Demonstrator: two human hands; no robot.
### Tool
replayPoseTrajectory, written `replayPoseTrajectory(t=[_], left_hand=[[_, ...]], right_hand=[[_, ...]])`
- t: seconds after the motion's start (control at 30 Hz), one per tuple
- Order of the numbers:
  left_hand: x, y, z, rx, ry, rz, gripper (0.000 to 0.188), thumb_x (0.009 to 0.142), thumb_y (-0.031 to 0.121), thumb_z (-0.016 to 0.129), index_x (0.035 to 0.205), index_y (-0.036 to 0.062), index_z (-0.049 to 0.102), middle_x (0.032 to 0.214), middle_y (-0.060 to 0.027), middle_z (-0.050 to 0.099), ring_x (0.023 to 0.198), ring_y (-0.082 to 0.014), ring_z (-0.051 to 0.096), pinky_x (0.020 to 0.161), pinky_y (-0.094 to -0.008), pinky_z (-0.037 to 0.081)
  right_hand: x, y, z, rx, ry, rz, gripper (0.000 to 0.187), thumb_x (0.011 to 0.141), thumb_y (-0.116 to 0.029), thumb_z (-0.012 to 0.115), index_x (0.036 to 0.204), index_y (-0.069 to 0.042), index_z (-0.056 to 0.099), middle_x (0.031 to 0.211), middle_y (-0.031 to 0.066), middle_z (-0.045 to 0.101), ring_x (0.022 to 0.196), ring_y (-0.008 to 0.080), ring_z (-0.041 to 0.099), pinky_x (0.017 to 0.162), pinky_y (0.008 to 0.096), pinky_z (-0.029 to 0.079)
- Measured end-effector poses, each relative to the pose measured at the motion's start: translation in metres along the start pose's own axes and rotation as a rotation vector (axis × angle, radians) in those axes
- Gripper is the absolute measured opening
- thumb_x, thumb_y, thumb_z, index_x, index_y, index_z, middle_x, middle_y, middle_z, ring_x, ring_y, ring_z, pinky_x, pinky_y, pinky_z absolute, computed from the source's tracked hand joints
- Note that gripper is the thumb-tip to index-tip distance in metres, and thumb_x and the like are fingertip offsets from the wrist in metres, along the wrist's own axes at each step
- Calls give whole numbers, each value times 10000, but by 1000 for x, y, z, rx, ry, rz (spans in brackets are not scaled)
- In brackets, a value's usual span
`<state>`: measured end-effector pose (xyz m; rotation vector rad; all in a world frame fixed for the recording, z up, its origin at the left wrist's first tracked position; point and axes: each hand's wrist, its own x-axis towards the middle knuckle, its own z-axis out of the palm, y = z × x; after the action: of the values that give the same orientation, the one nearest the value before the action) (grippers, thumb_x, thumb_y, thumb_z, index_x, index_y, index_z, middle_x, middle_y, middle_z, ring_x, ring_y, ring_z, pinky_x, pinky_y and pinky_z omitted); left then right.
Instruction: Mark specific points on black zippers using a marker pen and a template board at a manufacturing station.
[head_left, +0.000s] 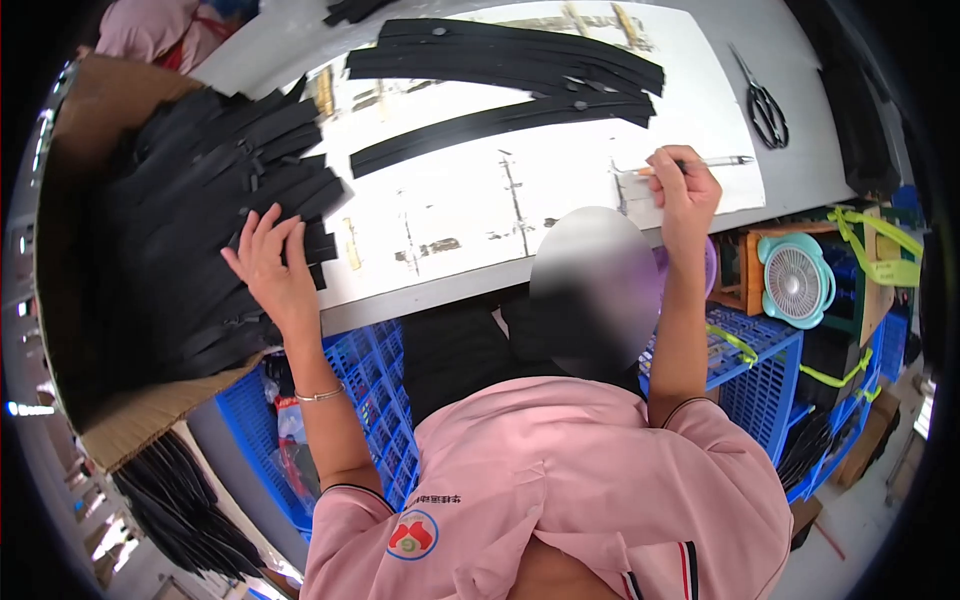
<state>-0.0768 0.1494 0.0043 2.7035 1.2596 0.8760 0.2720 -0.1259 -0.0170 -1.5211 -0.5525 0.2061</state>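
My left hand [272, 258] is open, its fingers spread over the edge of a heap of black fabric strips [190, 200]. The heap fills a cardboard box [85, 120] at the left; whether my fingertips touch a strip I cannot tell. On the right, my right hand [688, 195] is closed round a slim pen [725, 161] with a clear barrel, held nearly level just above a white board [450, 215]. Farther back on the board lie a wide bundle of long black strips [500, 52] and a narrower black strip [490, 130], both running left to right.
Black-handled scissors [766, 112] lie on the grey table [800, 160], right of the board. Below the table stand blue plastic crates [370, 375] and a turquoise fan [797, 278]. More black strips [185, 500] hang at the lower left. Another person [150, 30] is at the far left.
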Motion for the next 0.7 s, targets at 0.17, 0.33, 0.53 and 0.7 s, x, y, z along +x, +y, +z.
replayPoseTrajectory(t=[0.17, 0.33, 0.53, 0.7], left_hand=[[2, 68, 24, -244, 45, 52, 63, 951, 157, 710, 1003, 130, 733, 1205, -19, 720, 1295, -267, 591, 1237, -555, 186], [-16, 166, 62, -512, -191, 252, 144, 902, 81, 732, 1039, 126, 735, 1168, -29, 721, 1265, -248, 622, 1248, -577, 178], [-21, 202, 71, -592, -318, 363, 258, 903, 79, 725, 1157, 112, 757, 1268, -62, 713, 1327, -276, 586, 1248, -550, 187], [-33, 191, 48, -543, -312, 296, 421, 930, 124, 714, 1347, 93, 663, 1421, -89, 625, 1423, -319, 482, 1239, -583, 156]], right_hand=[[-2, -4, 4, -27, -11, -12, 89, 988, -83, 681, 993, -1, 716, 772, 3, 675, 623, 23, 528, 540, 184, 387], [-20, -18, 18, -139, 41, -141, 177, 971, -57, 690, 1143, -34, 726, 858, 56, 742, 684, 75, 633, 592, 221, 462], [-56, -17, 21, -749, -175, -601, 478, 841, -92, 785, 1304, -102, 667, 1111, 56, 747, 1079, 247, 670, 995, 398, 481], [-61, -4, 1, -966, -68, -673, 525, 827, -125, 800, 1328, -95, 650, 1139, 54, 733, 1102, 234, 653, 1081, 442, 417]])
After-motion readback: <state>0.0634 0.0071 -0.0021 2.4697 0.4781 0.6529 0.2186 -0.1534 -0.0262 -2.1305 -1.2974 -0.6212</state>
